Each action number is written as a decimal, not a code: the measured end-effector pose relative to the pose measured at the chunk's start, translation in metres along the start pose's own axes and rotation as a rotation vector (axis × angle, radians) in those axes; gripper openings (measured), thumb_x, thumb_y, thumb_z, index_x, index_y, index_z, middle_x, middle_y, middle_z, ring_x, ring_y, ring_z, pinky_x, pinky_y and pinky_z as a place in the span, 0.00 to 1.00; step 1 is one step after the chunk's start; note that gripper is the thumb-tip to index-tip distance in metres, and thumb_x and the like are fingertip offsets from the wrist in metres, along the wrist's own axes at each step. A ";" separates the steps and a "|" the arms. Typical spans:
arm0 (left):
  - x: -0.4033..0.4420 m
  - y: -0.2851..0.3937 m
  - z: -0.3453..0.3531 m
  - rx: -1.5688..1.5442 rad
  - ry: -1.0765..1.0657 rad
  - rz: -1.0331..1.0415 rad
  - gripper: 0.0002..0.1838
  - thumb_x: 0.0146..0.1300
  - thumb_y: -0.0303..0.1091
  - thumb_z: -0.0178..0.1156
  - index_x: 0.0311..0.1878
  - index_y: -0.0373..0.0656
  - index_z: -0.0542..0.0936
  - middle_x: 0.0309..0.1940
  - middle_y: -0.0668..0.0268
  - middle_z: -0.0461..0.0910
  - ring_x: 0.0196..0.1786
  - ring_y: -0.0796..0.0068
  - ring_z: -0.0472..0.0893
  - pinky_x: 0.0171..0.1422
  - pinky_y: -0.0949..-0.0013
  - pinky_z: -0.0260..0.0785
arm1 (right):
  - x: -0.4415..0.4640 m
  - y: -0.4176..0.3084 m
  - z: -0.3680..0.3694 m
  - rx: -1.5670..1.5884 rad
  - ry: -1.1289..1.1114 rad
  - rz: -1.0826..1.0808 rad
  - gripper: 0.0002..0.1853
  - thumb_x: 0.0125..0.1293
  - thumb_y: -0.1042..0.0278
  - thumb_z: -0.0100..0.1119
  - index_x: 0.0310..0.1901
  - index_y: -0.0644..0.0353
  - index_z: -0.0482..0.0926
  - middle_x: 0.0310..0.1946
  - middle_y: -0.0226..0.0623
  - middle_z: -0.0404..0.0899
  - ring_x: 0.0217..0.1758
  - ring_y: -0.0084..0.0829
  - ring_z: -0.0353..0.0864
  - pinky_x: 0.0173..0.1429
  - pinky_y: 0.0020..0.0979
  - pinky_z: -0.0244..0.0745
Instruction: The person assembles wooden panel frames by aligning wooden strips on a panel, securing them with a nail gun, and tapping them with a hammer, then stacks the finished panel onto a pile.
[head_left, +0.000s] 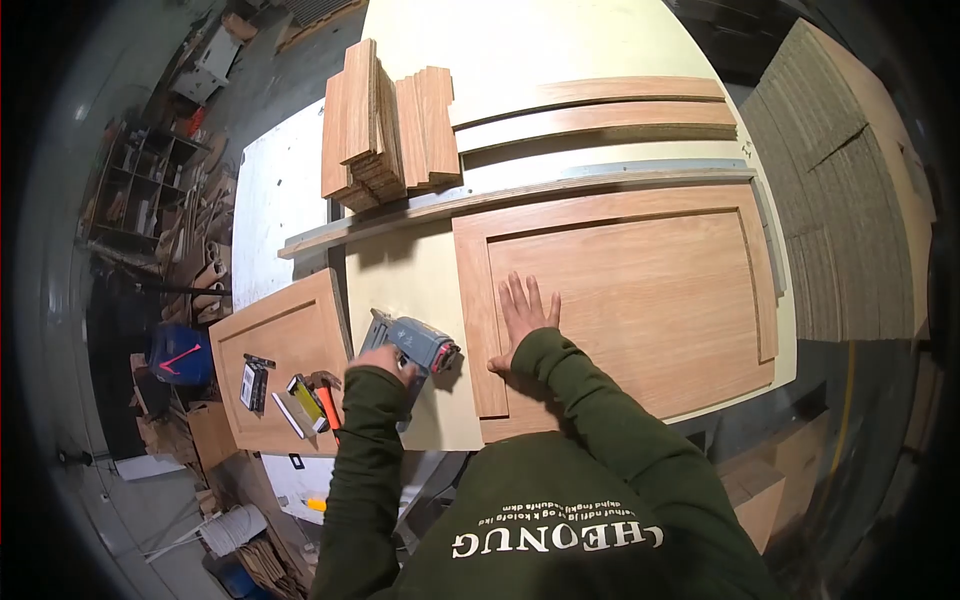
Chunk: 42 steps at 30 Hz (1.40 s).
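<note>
My left hand [382, 362] is wrapped round the handle of a grey-blue nail gun [418, 342]. The tool is over the pale tabletop, in the gap between two wooden panels, its nose pointing up and left. On the larger framed wood panel [620, 300] my right hand [525, 318] lies flat with its fingers spread. Raised strips border this panel along the left, top and right; its lower left strip [490, 385] is close to my right thumb. A wooden straightedge [520, 200] runs along the panel's far edge.
A smaller framed panel [265, 340] at left carries a hammer [327, 402] and small boxes [254, 385]. Wood strips stand stacked [365, 130] beyond the straightedge, beside long strips [600, 115]. Tall stacked boards [850, 200] rise at right. A blue bin [182, 355] stands left.
</note>
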<state>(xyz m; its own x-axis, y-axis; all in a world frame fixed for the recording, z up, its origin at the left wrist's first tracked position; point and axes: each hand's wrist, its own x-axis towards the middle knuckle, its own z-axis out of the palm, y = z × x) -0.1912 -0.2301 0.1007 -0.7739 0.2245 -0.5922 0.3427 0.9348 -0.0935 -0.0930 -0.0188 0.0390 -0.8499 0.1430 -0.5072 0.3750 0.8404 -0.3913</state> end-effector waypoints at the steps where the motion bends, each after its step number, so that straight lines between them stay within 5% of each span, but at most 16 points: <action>1: 0.013 -0.007 -0.001 -0.034 0.122 0.050 0.22 0.49 0.50 0.62 0.42 0.45 0.80 0.36 0.55 0.81 0.42 0.56 0.80 0.47 0.59 0.71 | 0.000 0.000 -0.001 0.001 0.001 0.001 0.64 0.37 0.40 0.67 0.70 0.55 0.36 0.72 0.39 0.27 0.75 0.42 0.22 0.70 0.59 0.24; 8: 0.083 0.056 -0.106 -0.243 0.542 0.387 0.25 0.49 0.51 0.63 0.45 0.44 0.76 0.34 0.61 0.79 0.40 0.58 0.78 0.43 0.60 0.71 | -0.001 0.000 0.000 0.016 0.002 0.001 0.64 0.37 0.41 0.68 0.70 0.54 0.36 0.72 0.38 0.27 0.75 0.42 0.23 0.70 0.59 0.25; 9: 0.102 0.064 -0.109 -0.228 0.681 0.468 0.28 0.49 0.47 0.65 0.51 0.43 0.75 0.31 0.60 0.80 0.35 0.63 0.80 0.41 0.65 0.72 | -0.002 0.000 0.000 0.017 0.004 -0.002 0.64 0.37 0.41 0.68 0.70 0.54 0.36 0.72 0.38 0.27 0.75 0.42 0.24 0.70 0.59 0.25; 17: 0.145 0.155 -0.184 -0.163 0.497 0.308 0.33 0.50 0.50 0.64 0.57 0.41 0.72 0.45 0.57 0.79 0.49 0.61 0.78 0.54 0.64 0.69 | -0.002 0.004 -0.001 0.062 0.025 -0.031 0.63 0.39 0.42 0.68 0.70 0.56 0.36 0.72 0.40 0.28 0.75 0.43 0.23 0.70 0.59 0.24; 27: 0.241 0.170 -0.130 -0.132 0.606 0.189 0.30 0.45 0.43 0.66 0.52 0.44 0.72 0.60 0.52 0.63 0.63 0.53 0.63 0.64 0.57 0.62 | 0.000 0.011 0.009 0.126 0.083 -0.065 0.62 0.39 0.43 0.68 0.70 0.56 0.37 0.72 0.40 0.30 0.75 0.44 0.24 0.69 0.61 0.26; 36: 0.283 0.205 -0.129 -0.154 0.843 0.410 0.33 0.44 0.39 0.65 0.56 0.44 0.68 0.61 0.53 0.62 0.64 0.53 0.60 0.65 0.55 0.59 | 0.005 0.011 0.009 0.103 0.053 -0.060 0.61 0.38 0.41 0.67 0.70 0.56 0.41 0.72 0.41 0.32 0.75 0.44 0.26 0.67 0.64 0.27; 38: 0.310 0.217 -0.133 -0.154 0.911 0.485 0.29 0.46 0.39 0.65 0.53 0.41 0.69 0.60 0.53 0.63 0.62 0.53 0.61 0.64 0.54 0.59 | 0.008 0.009 0.009 0.012 -0.004 -0.046 0.60 0.39 0.37 0.64 0.69 0.56 0.43 0.72 0.42 0.34 0.75 0.44 0.29 0.67 0.66 0.28; 40: 0.323 0.223 -0.132 -0.092 0.955 0.576 0.30 0.48 0.39 0.65 0.54 0.39 0.68 0.58 0.52 0.64 0.61 0.51 0.63 0.62 0.53 0.60 | 0.020 0.006 0.037 -0.120 0.072 0.016 0.46 0.53 0.40 0.53 0.69 0.52 0.46 0.72 0.35 0.37 0.75 0.42 0.31 0.67 0.62 0.32; 42: 0.337 0.230 -0.136 -0.062 0.708 0.470 0.38 0.47 0.50 0.65 0.57 0.37 0.67 0.56 0.52 0.66 0.59 0.50 0.65 0.63 0.51 0.58 | 0.050 0.010 0.115 -0.225 0.372 0.022 0.42 0.58 0.39 0.44 0.69 0.52 0.47 0.72 0.36 0.38 0.75 0.41 0.31 0.66 0.64 0.34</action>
<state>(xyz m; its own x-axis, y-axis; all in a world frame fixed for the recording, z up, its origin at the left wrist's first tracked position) -0.4456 0.0980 -0.0109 -0.7165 0.6926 0.0838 0.6976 0.7104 0.0933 -0.0891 -0.0635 -0.0782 -0.9334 0.3063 -0.1867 0.3397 0.9220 -0.1858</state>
